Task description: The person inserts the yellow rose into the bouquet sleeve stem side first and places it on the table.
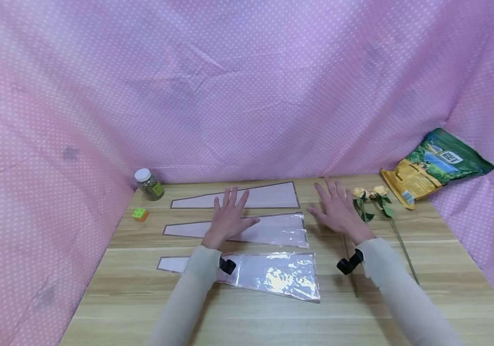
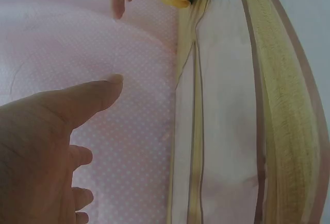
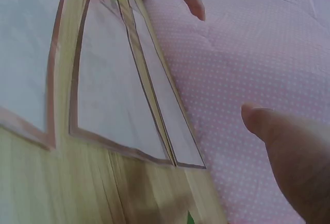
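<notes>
Three tapered white sheets with brown edges and a shiny clear film lie in rows: a far sheet (image 1: pixel 273 195), a middle sheet (image 1: pixel 279 230) and a near sheet (image 1: pixel 257 270). My left hand (image 1: pixel 228 217) is spread over the far and middle sheets, fingers straight, holding nothing. To the right of the sheets, my right hand (image 1: pixel 338 211) is also spread and holds nothing. Beside it lie two cream-yellow roses, a left rose (image 1: pixel 360 193) and a right rose (image 1: pixel 379 191). My right hand and forearm partly hide the left rose's stem. Both wrist views show the hands raised above the table.
A white-lidded jar (image 1: pixel 149 185) of dark bits stands at the back left, with a small green-and-orange block (image 1: pixel 140 214) in front. A green-and-yellow bag (image 1: pixel 437 166) leans at the back right. Pink dotted cloth (image 1: pixel 247 96) surrounds the wooden table (image 1: pixel 121 298).
</notes>
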{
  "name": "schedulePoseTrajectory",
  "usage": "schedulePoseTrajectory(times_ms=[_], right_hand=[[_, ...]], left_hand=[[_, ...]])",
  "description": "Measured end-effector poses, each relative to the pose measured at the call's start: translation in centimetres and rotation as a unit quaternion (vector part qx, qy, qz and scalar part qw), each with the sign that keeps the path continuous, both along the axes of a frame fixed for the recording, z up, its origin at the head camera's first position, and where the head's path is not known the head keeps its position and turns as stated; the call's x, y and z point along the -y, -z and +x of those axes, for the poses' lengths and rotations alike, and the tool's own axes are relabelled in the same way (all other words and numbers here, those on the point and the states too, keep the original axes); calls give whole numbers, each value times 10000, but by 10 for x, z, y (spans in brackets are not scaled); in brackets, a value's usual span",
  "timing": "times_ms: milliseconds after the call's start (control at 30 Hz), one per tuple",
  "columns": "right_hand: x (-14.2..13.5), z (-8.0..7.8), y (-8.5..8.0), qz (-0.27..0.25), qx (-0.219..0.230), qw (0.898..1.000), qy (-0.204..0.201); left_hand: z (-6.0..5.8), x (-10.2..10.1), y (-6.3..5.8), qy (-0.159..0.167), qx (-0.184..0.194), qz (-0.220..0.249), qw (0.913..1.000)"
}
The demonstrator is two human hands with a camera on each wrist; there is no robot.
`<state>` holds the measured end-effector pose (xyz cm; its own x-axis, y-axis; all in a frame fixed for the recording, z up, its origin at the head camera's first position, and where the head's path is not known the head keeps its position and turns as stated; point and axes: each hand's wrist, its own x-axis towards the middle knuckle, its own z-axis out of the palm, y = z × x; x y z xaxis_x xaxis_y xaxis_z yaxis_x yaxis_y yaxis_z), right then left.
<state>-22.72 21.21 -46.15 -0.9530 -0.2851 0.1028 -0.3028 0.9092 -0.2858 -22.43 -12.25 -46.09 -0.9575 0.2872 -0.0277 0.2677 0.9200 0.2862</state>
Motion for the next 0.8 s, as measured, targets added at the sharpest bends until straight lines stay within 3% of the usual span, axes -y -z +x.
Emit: schedulePoseTrajectory(times_ms=[500, 800], right_hand=[[44, -17, 20, 278, 122, 9990, -336], [55, -22, 35, -76, 464, 9984, -305]], left_hand=[[-18, -20, 19, 154, 361, -9, 9992], [-28, -35, 26, 296, 562, 36, 9980]])
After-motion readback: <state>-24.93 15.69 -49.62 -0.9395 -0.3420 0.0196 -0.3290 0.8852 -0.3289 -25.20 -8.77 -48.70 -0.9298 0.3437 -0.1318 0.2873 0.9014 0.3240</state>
